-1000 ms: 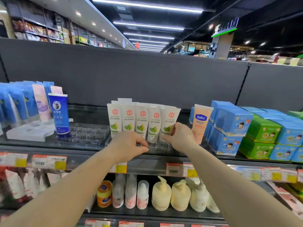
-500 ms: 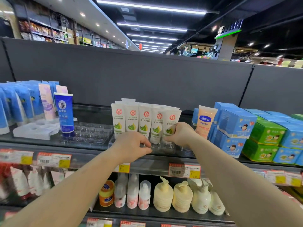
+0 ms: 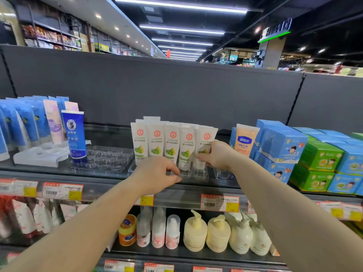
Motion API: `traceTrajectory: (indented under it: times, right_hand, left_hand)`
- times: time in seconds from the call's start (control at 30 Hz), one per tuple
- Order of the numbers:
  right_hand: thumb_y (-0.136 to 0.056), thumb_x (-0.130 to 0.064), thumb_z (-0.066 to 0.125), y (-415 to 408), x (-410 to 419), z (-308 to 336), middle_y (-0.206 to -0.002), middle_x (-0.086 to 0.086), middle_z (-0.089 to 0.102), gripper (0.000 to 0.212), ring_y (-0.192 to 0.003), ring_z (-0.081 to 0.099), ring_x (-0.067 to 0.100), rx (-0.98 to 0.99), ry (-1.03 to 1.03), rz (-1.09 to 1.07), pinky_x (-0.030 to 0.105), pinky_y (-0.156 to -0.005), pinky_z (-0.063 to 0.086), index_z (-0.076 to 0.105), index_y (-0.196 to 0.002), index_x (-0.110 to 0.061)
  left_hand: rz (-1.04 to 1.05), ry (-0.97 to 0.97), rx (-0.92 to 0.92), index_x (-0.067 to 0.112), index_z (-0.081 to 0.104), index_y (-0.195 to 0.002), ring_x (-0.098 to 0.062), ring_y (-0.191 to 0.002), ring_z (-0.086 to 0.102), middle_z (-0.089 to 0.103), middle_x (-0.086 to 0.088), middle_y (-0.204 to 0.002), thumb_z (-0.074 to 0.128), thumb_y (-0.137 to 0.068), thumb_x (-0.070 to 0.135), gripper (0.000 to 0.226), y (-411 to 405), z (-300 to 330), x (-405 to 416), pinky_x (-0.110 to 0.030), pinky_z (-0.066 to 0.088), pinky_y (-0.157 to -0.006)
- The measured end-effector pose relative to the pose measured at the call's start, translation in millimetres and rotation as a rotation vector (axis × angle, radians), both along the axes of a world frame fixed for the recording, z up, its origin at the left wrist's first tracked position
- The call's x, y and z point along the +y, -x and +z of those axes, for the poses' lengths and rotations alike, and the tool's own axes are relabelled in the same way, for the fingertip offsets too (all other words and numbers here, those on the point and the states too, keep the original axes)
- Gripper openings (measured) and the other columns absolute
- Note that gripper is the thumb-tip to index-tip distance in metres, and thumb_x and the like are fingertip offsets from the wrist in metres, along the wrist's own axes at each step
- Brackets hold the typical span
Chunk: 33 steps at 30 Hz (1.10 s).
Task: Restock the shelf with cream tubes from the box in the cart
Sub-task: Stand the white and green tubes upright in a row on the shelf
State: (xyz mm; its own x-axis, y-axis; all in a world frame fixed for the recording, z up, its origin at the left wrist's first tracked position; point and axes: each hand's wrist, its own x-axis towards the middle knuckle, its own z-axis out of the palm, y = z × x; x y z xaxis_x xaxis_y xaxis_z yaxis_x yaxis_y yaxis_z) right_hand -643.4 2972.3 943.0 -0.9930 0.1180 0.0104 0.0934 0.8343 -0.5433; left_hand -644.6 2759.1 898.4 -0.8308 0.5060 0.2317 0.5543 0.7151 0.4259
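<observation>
Here five white cream tubes with red round logos [image 3: 172,143] stand upright in the front row on the glass top shelf [image 3: 110,174], in a clear plastic tray [image 3: 193,174]. The right hand [image 3: 218,155] grips the rightmost tube [image 3: 205,140], tilted. The left hand [image 3: 157,174], fingers curled, pinches the tray's front edge.

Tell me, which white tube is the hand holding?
The rightmost white tube in the front row. The right hand grips it, and it leans; its neighbours stand untouched.
</observation>
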Motion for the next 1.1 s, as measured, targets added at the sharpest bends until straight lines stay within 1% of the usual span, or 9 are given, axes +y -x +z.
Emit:
traceTrajectory:
  times: [0.17,0.37,0.6,0.67,0.73,0.83,0.9,1.0,1.1]
  right_hand:
    - [-0.092,-0.034,0.063,3,1,-1,-0.09,0.0,0.061,0.028,-0.076,0.058,0.013,-0.018,-0.006,0.01,0.023,-0.061,0.044,0.056,-0.111,-0.015]
    - [-0.091,-0.03,0.064,3,-1,-8,-0.109,0.002,0.061,0.038,-0.094,0.061,0.018,-0.006,0.009,0.0,0.03,-0.079,0.052,0.051,-0.124,-0.015]
    - [-0.089,-0.033,0.067,-6,-4,-18,-0.108,-0.002,0.061,0.034,-0.09,0.059,0.013,0.06,0.091,-0.056,0.027,-0.073,0.051,0.052,-0.116,-0.018]
    - [-0.088,-0.033,0.068,-11,-3,-22,-0.103,-0.006,0.059,0.029,-0.084,0.055,0.007,0.105,0.157,-0.073,0.022,-0.063,0.044,0.051,-0.109,-0.021]
    - [-0.087,-0.035,0.069,-19,-4,-27,-0.106,-0.008,0.061,0.032,-0.083,0.054,0.003,0.173,0.21,-0.097,0.017,-0.057,0.039,0.051,-0.111,-0.022]
    - [-0.089,-0.034,0.068,-35,-10,-40,-0.112,-0.011,0.061,0.046,-0.095,0.055,0.004,0.377,0.312,-0.151,0.01,-0.06,0.036,0.049,-0.13,-0.02]
    - [-0.092,-0.031,0.064,-50,-19,-47,-0.11,-0.015,0.059,0.043,-0.102,0.055,0.003,0.492,0.365,-0.138,0.009,-0.066,0.039,0.049,-0.13,-0.021]
    - [-0.096,-0.03,0.057,-62,-39,-55,-0.124,-0.009,0.059,0.038,-0.111,0.053,0.004,0.508,0.241,-0.06,0.016,-0.083,0.043,0.051,-0.132,-0.021]
    - [-0.099,-0.035,0.049,-67,-66,-58,-0.125,-0.01,0.058,0.031,-0.109,0.05,0.005,0.487,0.043,0.044,0.02,-0.086,0.043,0.056,-0.127,-0.024]
  left_hand:
    - [0.005,0.03,0.014,0.035,0.071,-0.106,-0.005,-0.101,0.057,0.066,0.015,-0.108,0.064,-0.085,0.048,0.026,0,2,1,-0.038,0.05,-0.092]
    - [0.006,0.038,0.003,0.035,0.071,-0.106,-0.004,-0.101,0.058,0.066,0.016,-0.107,0.064,-0.085,0.049,0.027,0,3,1,-0.038,0.05,-0.092]
    - [0.025,0.01,-0.045,0.037,0.07,-0.102,0.0,-0.098,0.058,0.066,0.019,-0.104,0.064,-0.083,0.051,0.024,-2,7,2,-0.038,0.049,-0.094]
    - [0.028,-0.029,-0.061,0.035,0.07,-0.102,0.001,-0.095,0.059,0.066,0.019,-0.1,0.065,-0.085,0.047,0.022,-4,10,3,-0.034,0.05,-0.092]
    - [0.029,-0.088,-0.07,0.032,0.07,-0.102,0.001,-0.092,0.06,0.067,0.018,-0.097,0.065,-0.087,0.041,0.018,-6,13,5,-0.032,0.051,-0.091]
    - [0.066,-0.217,-0.061,0.027,0.071,-0.101,-0.002,-0.091,0.061,0.069,0.014,-0.095,0.06,-0.092,0.035,0.016,-11,12,8,-0.03,0.051,-0.088]
    - [0.104,-0.292,-0.027,0.026,0.071,-0.099,-0.002,-0.09,0.06,0.069,0.013,-0.093,0.057,-0.094,0.034,0.017,-14,8,7,-0.026,0.049,-0.082]
    - [0.186,-0.286,0.084,0.027,0.069,-0.098,0.0,-0.087,0.057,0.066,0.017,-0.092,0.054,-0.095,0.036,0.019,-21,0,-1,-0.022,0.045,-0.074]
    - [0.248,-0.226,0.171,0.026,0.068,-0.108,-0.008,-0.098,0.059,0.067,0.011,-0.106,0.052,-0.095,0.039,0.025,-31,-5,-25,-0.033,0.052,-0.084]
